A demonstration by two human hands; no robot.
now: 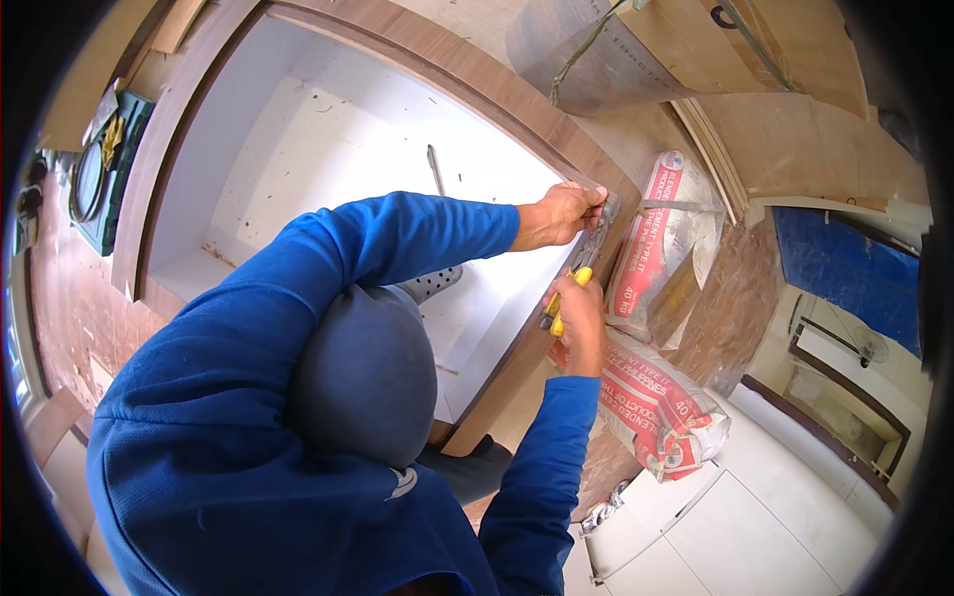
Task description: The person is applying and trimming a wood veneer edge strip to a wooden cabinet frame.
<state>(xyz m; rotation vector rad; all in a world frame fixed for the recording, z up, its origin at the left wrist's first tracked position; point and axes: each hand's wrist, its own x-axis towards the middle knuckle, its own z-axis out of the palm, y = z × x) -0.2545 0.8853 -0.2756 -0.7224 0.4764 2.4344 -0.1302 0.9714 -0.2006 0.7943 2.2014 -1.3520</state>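
My left arm reaches across the open cabinet box. My left hand (pixel 562 215) is closed at its wood-grain front edge, pinching one end of a thin, shiny greyish strip (pixel 594 238). What the strip is made of does not show clearly. Just nearer, my right hand (pixel 584 316) is wrapped round a yellow-handled hand tool (pixel 557 325), perhaps snips or pliers. The tool's front end is beside the strip; its jaws are too small to make out. The cabinet (pixel 397 109) has a white, dusty inside and a brown frame (pixel 437 40).
A slim metal tool (pixel 435 169) lies inside the cabinet, near my dark, holed clog (pixel 437 284). My bent knee (pixel 366 377) is in front. Red-and-white cement bags (pixel 651 402) lie right of my hands. A green tool case (pixel 124 174) is at the far left, a rolled sheet (pixel 586 60) beyond.
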